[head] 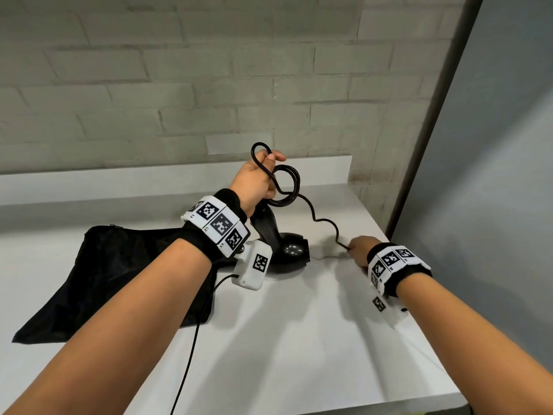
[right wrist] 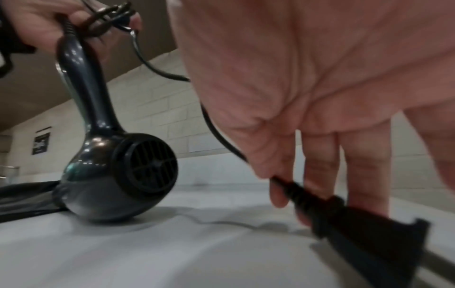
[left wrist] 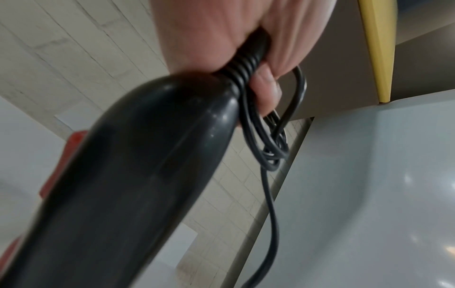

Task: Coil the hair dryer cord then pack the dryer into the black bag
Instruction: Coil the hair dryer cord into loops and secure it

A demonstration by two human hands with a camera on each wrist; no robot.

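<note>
- My forearms fill the near view; below them lies the table.
- The black bag lies flat, left of the hair dryer, whose head rests on the table.
- My left hand grips several loops of cord at the handle's end.
- My right hand pinches the plug between its fingers.
- Risk, as I judge it: the loose loops could slip free and unravel.

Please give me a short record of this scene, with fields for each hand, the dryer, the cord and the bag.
left hand: grips the cord loops and the top of the dryer handle
right hand: pinches the plug
hair dryer: head rests on the white counter, handle up
cord: partly coiled, rest hangs slack between hands
black bag: flat, left of the dryer
</note>
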